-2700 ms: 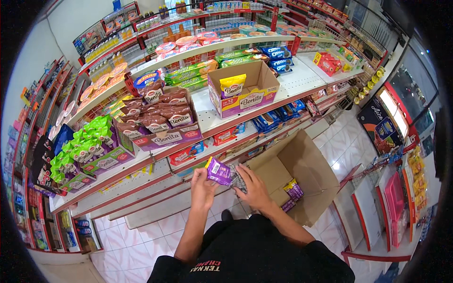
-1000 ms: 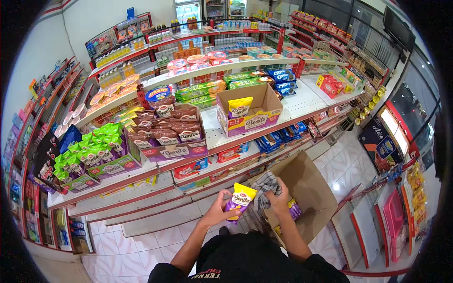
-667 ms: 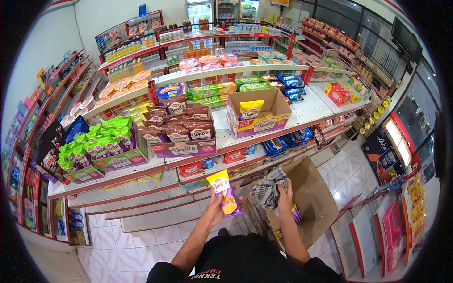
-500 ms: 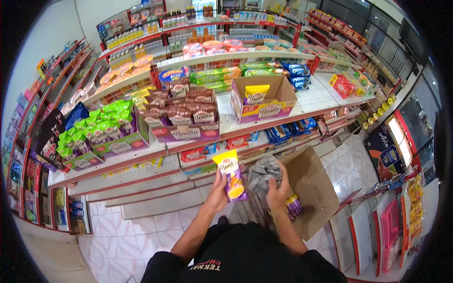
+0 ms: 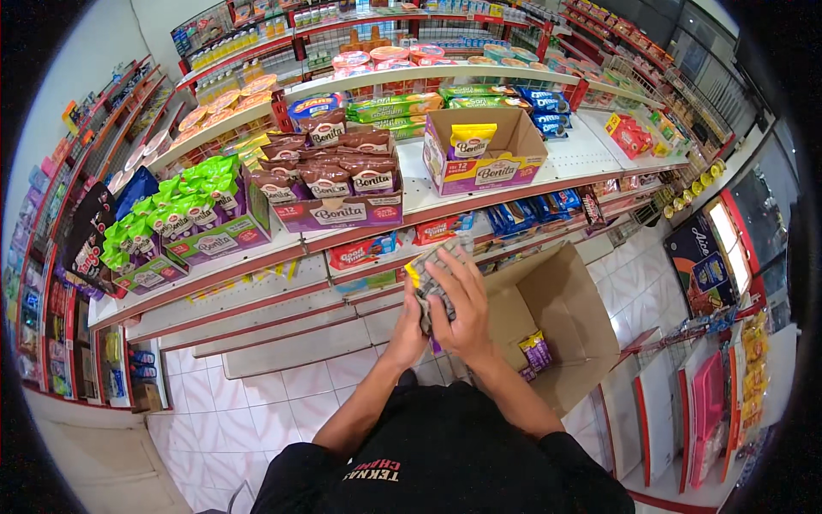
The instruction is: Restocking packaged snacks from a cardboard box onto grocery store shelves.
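In front of my chest, my left hand (image 5: 406, 338) grips a yellow and purple snack packet (image 5: 413, 274), mostly hidden now behind a grey patterned cloth (image 5: 429, 285). My right hand (image 5: 462, 313) presses that cloth over the packet's face, fingers laid across it. To the right, an open cardboard carton (image 5: 575, 313) holds a few purple and yellow packets (image 5: 536, 351) at its bottom. On the shelf ahead, an open display box (image 5: 492, 176) has one yellow-topped packet (image 5: 471, 141) standing in its left part.
Left along the white shelf (image 5: 411, 206) are a display box of brown packets (image 5: 338, 212) and one of green packets (image 5: 218, 246). Biscuit packs (image 5: 394, 109) lie behind. Lower shelf boards (image 5: 282, 347) jut toward me. Pink trays (image 5: 706, 403) stand at the right.
My right hand has brought the cloth leftward onto the packet, covering its front. Both hands have come together and the packet has tilted.
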Demonstrator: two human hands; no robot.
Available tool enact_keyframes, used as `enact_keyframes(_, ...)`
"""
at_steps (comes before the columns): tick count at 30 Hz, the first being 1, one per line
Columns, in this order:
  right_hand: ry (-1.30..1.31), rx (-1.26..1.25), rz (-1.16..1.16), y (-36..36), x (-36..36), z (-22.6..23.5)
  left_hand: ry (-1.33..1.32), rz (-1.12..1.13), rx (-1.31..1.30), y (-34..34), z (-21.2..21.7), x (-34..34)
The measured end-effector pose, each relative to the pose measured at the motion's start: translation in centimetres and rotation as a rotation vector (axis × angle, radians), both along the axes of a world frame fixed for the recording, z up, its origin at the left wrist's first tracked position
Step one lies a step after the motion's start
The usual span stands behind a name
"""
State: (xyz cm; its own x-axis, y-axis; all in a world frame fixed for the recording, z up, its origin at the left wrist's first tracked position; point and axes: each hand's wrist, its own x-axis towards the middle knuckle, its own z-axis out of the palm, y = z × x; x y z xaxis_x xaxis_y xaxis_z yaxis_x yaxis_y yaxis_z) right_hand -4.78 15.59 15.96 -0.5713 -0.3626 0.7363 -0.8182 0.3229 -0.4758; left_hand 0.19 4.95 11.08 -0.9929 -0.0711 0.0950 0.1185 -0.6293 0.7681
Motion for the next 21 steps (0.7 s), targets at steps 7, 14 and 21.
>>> enact_keyframes(7, 0.055, 0.100, 0.048, 0.7, 1.7, -1.0, 0.109, 0.072, 0.095, -1.1, 3.0, 0.0)
enact_keyframes(14, 0.009, 0.032, 0.013, -0.5, 1.3, -0.4, 0.055, 0.220, -0.024, -0.8, 2.7, -0.5)
enact_keyframes(21, -0.320, -0.141, 0.067, 2.1, 0.9, -2.6, -0.288, 0.170, 0.070, -4.2, 2.9, -1.3)
